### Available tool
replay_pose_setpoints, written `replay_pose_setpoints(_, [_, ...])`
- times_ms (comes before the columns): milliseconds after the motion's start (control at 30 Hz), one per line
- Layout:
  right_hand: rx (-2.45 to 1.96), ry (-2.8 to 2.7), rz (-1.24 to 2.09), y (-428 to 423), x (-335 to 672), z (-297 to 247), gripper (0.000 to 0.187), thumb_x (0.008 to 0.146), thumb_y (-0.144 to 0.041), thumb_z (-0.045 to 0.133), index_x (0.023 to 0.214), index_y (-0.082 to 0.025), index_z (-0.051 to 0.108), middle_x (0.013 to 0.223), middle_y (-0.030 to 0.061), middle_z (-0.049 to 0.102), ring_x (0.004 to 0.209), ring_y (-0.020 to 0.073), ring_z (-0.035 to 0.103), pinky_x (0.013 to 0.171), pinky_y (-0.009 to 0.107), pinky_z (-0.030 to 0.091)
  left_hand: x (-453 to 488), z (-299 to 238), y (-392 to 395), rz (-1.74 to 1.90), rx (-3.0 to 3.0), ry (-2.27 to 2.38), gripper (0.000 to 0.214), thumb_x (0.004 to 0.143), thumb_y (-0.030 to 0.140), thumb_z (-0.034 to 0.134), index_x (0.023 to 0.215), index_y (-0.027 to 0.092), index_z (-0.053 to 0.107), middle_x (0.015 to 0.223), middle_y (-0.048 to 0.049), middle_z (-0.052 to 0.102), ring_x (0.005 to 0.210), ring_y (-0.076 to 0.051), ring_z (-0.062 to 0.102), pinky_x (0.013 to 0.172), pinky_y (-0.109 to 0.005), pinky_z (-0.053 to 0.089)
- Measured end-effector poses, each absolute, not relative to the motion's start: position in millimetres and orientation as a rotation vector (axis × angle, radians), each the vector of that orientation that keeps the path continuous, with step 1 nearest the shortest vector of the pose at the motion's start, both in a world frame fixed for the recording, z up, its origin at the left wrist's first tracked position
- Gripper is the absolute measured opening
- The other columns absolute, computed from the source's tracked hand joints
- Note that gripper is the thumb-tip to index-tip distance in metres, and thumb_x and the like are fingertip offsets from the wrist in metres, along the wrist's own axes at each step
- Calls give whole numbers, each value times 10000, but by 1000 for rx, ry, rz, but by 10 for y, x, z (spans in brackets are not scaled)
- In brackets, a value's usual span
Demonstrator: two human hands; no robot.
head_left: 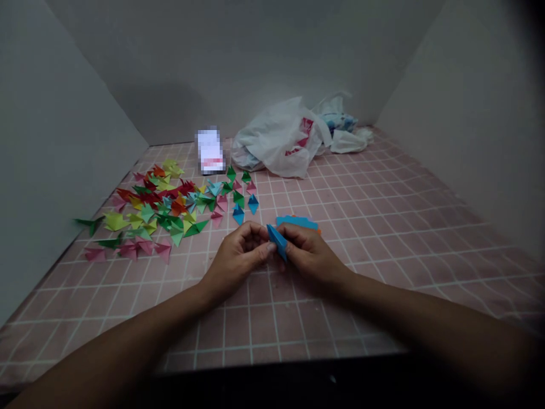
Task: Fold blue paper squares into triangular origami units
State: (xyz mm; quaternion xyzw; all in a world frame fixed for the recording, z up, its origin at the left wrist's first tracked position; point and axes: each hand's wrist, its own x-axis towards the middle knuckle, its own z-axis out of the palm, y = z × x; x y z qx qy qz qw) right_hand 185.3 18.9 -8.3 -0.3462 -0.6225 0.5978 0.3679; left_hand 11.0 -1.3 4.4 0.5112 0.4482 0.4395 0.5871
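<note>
Between my hands, just above the checked cloth, is a blue folded origami paper [277,243] with a pointed, narrow diamond shape. My left hand [243,250] pinches its left side with thumb and fingers. From the other side, my right hand [314,254] grips it, the thumb pressed against the folded face. Right behind my right hand lies a stack of blue paper [296,221] with an orange edge showing under it. Two blue folded pieces [239,214] rest a little beyond my left hand.
Many colourful folded paper pieces [147,213] lie spread over the left of the pink checked cloth [374,238]. A phone [210,150] with a lit screen stands behind them. White plastic bags [276,139] sit at the back, near the wall. Walls rise on both sides.
</note>
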Motion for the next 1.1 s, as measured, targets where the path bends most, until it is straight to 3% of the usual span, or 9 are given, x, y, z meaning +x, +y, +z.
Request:
replay_pose_setpoints(100, [-890, -1613, 1530, 188, 1846, -90, 218, 946, -322, 599, 769, -197, 578, 647, -28, 562, 579, 114, 527, 555, 256, 398, 96, 37, -5, 992, 1185, 1045, 214, 796, 328, 755, 806, 171, 610, 665, 26, 607, 595, -103, 540, 580, -230, 436])
replay_pose_setpoints(267, [-874, -1427, 1551, 205, 1839, -107, 150, 929, -328, 596, 1015, -221, 539, 702, -59, 565, 539, 106, 547, 528, 253, 432, 78, 26, 18, 1000, 1143, 1121, 218, 772, 317, 755, 782, 160, 604, 657, 37, 599, 567, -80, 530, 561, -206, 428])
replay_pose_setpoints(467, [-889, -1478, 1465, 225, 1861, -58, 157, 880, -318, 642, 845, -207, 536, 687, -51, 539, 544, 97, 530, 519, 250, 439, 82, 15, 45, 1064, 1124, 1197, 211, 758, 311, 749, 765, 167, 594, 638, 31, 636, 570, -95, 590, 569, -209, 475])
replay_pose_setpoints(867, [-952, -1515, 1458, 237, 1831, -123, 159, 846, -296, 639, 778, -205, 527, 660, -45, 546, 496, 90, 525, 463, 232, 403, 108, 21, 21, 1123, 1156, 1214, 193, 726, 268, 776, 783, 161, 625, 652, 35, 650, 577, -97, 637, 569, -203, 512])
replay_pose_setpoints(1100, [-958, -1752, 1071, 192, 1854, -159, 91, 899, -210, 620, 821, -200, 576, 680, -29, 575, 549, 105, 539, 527, 247, 411, 114, 1, -27, 1117, 1291, 1318, 166, 774, 288, 724, 725, 167, 622, 649, 14, 649, 581, -108, 604, 566, -220, 476])
